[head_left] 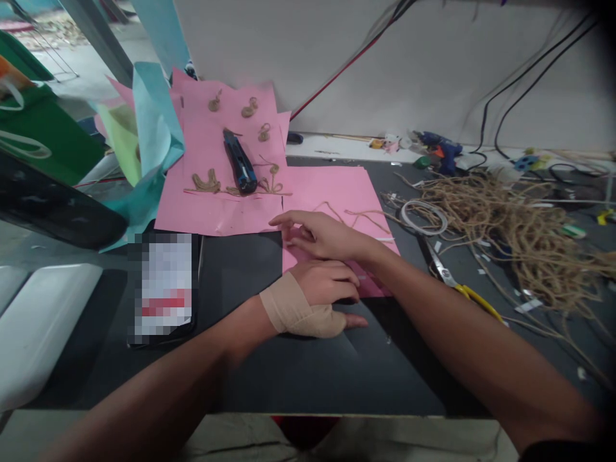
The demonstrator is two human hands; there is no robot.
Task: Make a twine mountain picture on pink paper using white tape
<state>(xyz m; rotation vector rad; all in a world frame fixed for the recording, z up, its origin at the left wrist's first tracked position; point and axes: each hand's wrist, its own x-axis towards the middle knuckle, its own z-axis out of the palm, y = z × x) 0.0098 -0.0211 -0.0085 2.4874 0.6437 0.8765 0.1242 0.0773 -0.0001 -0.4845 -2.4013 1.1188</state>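
My left hand (320, 292), wrapped in a tan bandage (289, 301) at the wrist and thumb, lies with fingers stretched over the lower part of a pink paper sheet (337, 179). Just beyond it, my right hand (327, 234) reaches left across the same sheet. Its fingers are apart, pointing at the corner of a second pink sheet (216, 215), and nothing shows in them. A thin length of twine (366, 213) lies on the paper behind my right hand. Small coiled twine shapes (249, 107) and a blue-black box cutter (239, 163) rest on the second sheet.
To the right sit a tangled heap of jute twine (524, 237), a white tape ring (423, 217) and yellow-handled scissors (469, 298). A phone-like device (196, 282) lies left. A blue glue gun (445, 149) is by the wall. Blue paper (154, 115) stands at the back left.
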